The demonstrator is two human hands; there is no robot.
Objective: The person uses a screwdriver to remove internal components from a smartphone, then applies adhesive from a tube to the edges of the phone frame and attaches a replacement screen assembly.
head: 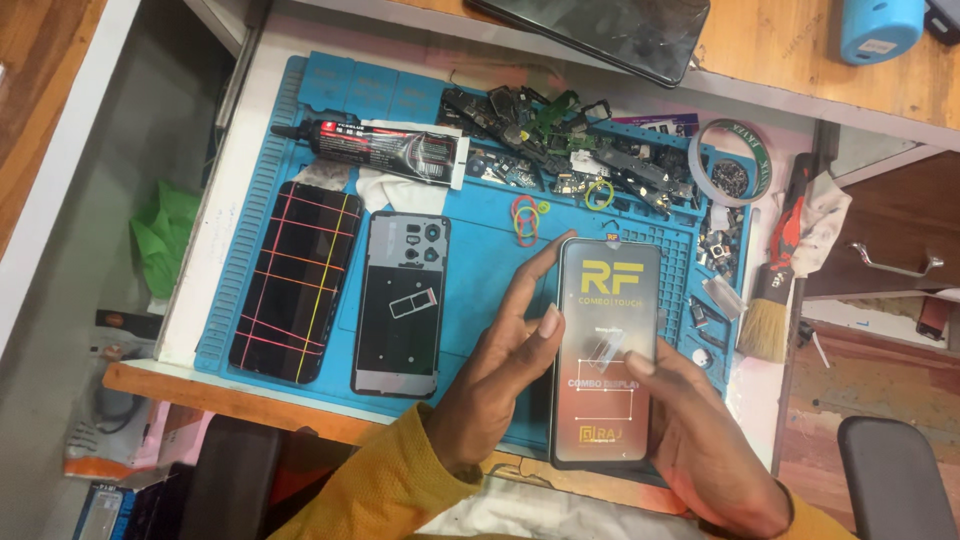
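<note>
While both hands close on it from either side, the phone display panel lies upright over the lower right part of the blue work mat; its glass is dark at the top and fades to orange-brown lower down, with yellow lettering, a small notch at the top edge and a clear film tab near its middle. The left hand grasps the panel's left edge, fingers reaching up along it and the thumb lying on the glass; the right hand grips the lower right side, its thumb pressing by the film tab. To the left, just apart, lies a phone back frame, and beside that a dark screen banded with rubber bands; the strip of mat between frame and panel is bare. Above, a black glue tube and a heap of small phone parts crowd the mat's top edge; loose rubber bands sit just above the panel. A tape roll and a brush hem in the right edge.
</note>
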